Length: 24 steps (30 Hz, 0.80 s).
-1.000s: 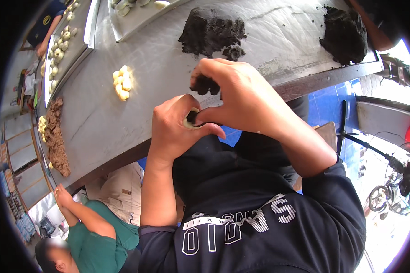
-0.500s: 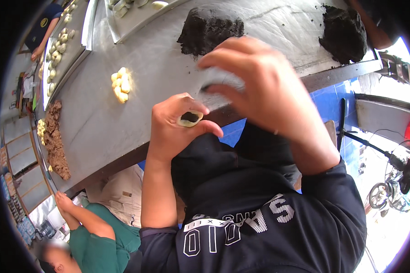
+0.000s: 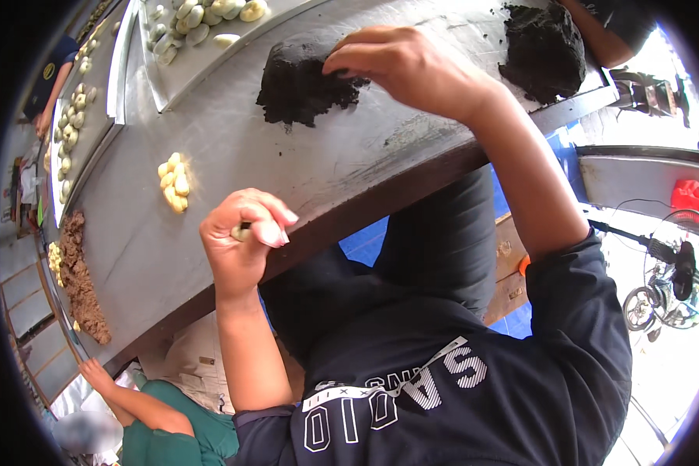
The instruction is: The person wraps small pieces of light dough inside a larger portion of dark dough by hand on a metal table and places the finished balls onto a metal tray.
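My left hand is closed round a small pale dough piece with dark filling, mostly hidden by the fingers, just over the table's near edge. My right hand reaches across the steel table, its fingers loosely bent and apart, fingertips at a black, crumbly dough mound. A second black mound lies farther right. A small pile of pale yellow dough pieces lies left of my left hand.
Trays of pale rounded pieces line the far left, near a brown dough strip. A green-shirted person is at lower left; other people's arms show at far edges. A bicycle stands at right.
My right hand has left the dough piece in my left hand and moved up to the black mound. My left hand has curled further round its piece and sits farther left in view.
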{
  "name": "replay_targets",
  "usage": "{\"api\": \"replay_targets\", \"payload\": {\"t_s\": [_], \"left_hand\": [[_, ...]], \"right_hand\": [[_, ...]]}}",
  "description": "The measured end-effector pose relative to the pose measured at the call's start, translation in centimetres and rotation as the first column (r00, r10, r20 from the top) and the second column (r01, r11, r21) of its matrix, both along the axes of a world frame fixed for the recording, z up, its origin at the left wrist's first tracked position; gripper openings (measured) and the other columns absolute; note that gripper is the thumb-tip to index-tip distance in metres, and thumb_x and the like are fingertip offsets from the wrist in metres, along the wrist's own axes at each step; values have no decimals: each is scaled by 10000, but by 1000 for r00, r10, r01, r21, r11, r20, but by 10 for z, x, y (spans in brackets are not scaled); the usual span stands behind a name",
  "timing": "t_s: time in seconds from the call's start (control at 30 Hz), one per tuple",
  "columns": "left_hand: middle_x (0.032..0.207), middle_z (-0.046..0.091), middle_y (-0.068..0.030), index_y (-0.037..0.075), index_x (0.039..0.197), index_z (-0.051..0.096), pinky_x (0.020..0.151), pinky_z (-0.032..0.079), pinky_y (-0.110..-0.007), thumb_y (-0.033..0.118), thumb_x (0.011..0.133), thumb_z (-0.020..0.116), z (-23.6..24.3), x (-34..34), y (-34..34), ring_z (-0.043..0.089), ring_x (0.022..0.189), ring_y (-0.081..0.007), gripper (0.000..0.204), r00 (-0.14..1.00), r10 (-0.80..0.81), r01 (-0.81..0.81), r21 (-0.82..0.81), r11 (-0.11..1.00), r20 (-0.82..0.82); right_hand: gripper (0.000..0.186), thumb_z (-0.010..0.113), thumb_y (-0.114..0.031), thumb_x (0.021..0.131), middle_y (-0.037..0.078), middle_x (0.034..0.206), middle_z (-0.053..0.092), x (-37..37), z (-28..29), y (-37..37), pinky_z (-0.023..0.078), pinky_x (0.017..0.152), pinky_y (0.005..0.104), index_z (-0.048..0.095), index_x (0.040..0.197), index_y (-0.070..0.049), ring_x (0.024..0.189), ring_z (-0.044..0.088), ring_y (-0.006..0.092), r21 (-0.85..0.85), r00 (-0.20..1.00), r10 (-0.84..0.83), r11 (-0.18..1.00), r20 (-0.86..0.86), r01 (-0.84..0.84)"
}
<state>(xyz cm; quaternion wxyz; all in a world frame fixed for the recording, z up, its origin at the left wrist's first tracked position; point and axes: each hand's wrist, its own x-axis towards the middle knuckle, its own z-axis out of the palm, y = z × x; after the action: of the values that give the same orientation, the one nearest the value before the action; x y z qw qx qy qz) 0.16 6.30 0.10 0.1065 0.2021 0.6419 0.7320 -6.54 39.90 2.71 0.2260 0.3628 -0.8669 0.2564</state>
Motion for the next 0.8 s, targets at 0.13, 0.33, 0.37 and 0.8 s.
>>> {"api": "replay_targets", "payload": {"t_s": [0.13,0.33,0.37,0.8], "left_hand": [[774,530,-19,108,826,560,592,382,-278,536,1007,883,-5,-3,-9,520,646,-114,565,976,144,-169,146,975,165],[822,609,-42,107,826,615,608,440,-231,340,953,965,3,-6,-12,546,694,-90,439,997,12,-16,50,999,77],[813,606,-44,99,815,616,605,444,-229,337,943,974,2,-6,-12,545,677,-89,448,998,2,-4,34,999,57],[1424,706,-174,-24,1172,710,1086,549,-379,119,1125,740,27,18,-16,682,1221,-243,153,948,-55,-155,-602,784,-315]], "right_hand": [[196,693,27,908,120,1035,764,20,-12,-12,635,883,454,786,1073,-23,1052,773,346,88,968,13,996,251,-36],[115,719,-47,919,121,1057,723,64,-10,-36,636,883,468,786,1012,-50,1053,760,363,-75,934,-240,961,264,268],[94,737,-62,912,123,1052,708,68,-12,-42,640,877,465,776,997,-52,1049,754,364,-16,892,-336,934,303,357],[141,832,-177,796,125,980,701,58,-2,-104,634,737,338,801,872,-62,958,712,273,321,926,-376,882,38,345]]}}
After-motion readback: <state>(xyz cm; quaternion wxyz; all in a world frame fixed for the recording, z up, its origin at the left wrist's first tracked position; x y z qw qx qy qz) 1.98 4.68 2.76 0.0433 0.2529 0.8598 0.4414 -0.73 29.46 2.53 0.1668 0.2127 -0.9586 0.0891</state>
